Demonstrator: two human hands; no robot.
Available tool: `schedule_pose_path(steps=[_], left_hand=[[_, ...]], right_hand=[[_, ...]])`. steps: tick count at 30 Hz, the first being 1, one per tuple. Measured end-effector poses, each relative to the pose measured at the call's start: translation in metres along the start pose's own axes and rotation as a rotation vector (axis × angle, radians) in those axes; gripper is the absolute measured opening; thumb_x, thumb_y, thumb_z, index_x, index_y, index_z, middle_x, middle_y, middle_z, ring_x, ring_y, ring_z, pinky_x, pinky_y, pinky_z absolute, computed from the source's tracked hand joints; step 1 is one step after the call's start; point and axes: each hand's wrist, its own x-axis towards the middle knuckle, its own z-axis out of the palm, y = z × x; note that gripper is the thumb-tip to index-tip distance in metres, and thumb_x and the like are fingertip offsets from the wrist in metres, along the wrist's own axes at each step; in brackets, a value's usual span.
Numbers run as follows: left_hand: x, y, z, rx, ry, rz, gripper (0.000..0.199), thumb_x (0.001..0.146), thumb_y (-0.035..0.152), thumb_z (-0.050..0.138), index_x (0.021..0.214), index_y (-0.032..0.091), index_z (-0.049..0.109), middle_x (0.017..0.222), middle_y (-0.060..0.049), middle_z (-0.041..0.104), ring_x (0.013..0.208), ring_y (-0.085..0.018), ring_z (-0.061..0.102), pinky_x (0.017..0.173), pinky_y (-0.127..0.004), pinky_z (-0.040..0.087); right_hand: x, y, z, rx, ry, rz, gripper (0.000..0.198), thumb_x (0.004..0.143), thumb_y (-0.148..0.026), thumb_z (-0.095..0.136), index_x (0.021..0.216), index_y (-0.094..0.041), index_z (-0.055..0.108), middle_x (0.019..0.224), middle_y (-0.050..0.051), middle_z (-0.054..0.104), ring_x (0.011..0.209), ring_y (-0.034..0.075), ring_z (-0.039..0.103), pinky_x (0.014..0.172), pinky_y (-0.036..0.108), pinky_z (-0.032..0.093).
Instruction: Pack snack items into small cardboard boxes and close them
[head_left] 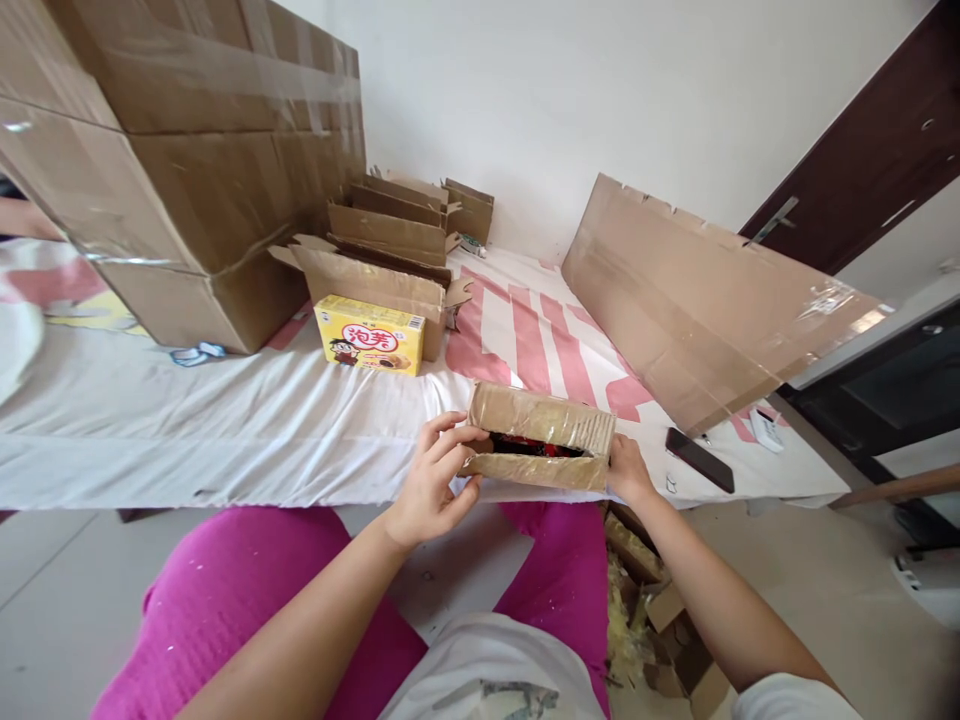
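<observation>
Brown oblong cardboard box at the front edge of the white cloth-covered desk, left hand and right hand clamped on its ends; flaps nearly meet, red contents not yet covered.

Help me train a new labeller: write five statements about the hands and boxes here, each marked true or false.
1. The left hand and right hand both touch the small cardboard box. True.
2. The small cardboard box is completely sealed. False: a gap in it shows something dark and red inside.
3. The phone lies left of that box. False: the phone lies to its right.
4. A yellow box stands on the cloth. True.
5. The yellow box is in the left hand. False: it stands apart from both hands.
</observation>
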Motion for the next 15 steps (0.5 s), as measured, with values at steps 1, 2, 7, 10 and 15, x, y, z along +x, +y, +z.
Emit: schedule_pose_path(steps=[1,2,7,10,15], left_hand=[[-0.001,0.000,0.000,0.004,-0.002,0.003,0.010,0.075,0.015,0.054,0.083,0.021,0.053,0.111,-0.009,0.063,0.119,-0.030,0.044,0.098,-0.055,0.044],[-0.001,-0.001,0.000,0.008,-0.003,0.007,0.010,0.075,0.015,0.054,0.084,0.021,0.054,0.111,-0.009,0.063,0.119,-0.030,0.044,0.098,-0.054,0.044],[-0.005,-0.005,0.004,0.046,0.003,0.029,0.015,0.079,0.029,0.064,0.086,0.021,0.054,0.108,-0.010,0.064,0.120,-0.032,0.045,0.097,-0.054,0.043],[-0.005,-0.006,0.007,0.067,0.034,0.041,0.022,0.079,0.035,0.070,0.087,0.021,0.055,0.106,-0.009,0.066,0.121,-0.032,0.045,0.097,-0.052,0.044],[-0.004,-0.004,0.009,0.060,0.061,0.058,0.016,0.081,0.029,0.069,0.087,0.021,0.056,0.104,-0.008,0.067,0.121,-0.031,0.046,0.097,-0.051,0.044]], right_hand=[[-0.001,0.002,0.004,-0.019,0.000,0.021,0.036,0.076,-0.022,0.058,0.111,-0.013,0.062,0.110,0.015,0.064,0.105,0.029,0.056,0.091,0.040,0.043],[-0.001,0.005,0.006,-0.036,-0.002,0.042,0.038,0.076,-0.021,0.057,0.113,-0.013,0.061,0.110,0.016,0.063,0.105,0.030,0.056,0.090,0.040,0.043],[0.004,0.026,0.004,-0.065,-0.053,0.130,0.050,0.066,-0.018,0.062,0.116,-0.010,0.061,0.103,0.018,0.064,0.099,0.030,0.059,0.085,0.037,0.045],[0.004,0.036,0.000,-0.055,-0.101,0.177,0.044,0.059,-0.017,0.065,0.102,-0.014,0.066,0.092,0.013,0.065,0.085,0.026,0.062,0.075,0.033,0.046],[-0.001,0.040,-0.005,-0.035,-0.086,0.267,0.038,0.052,-0.015,0.066,0.090,-0.015,0.063,0.084,0.008,0.065,0.077,0.024,0.063,0.065,0.030,0.046]])
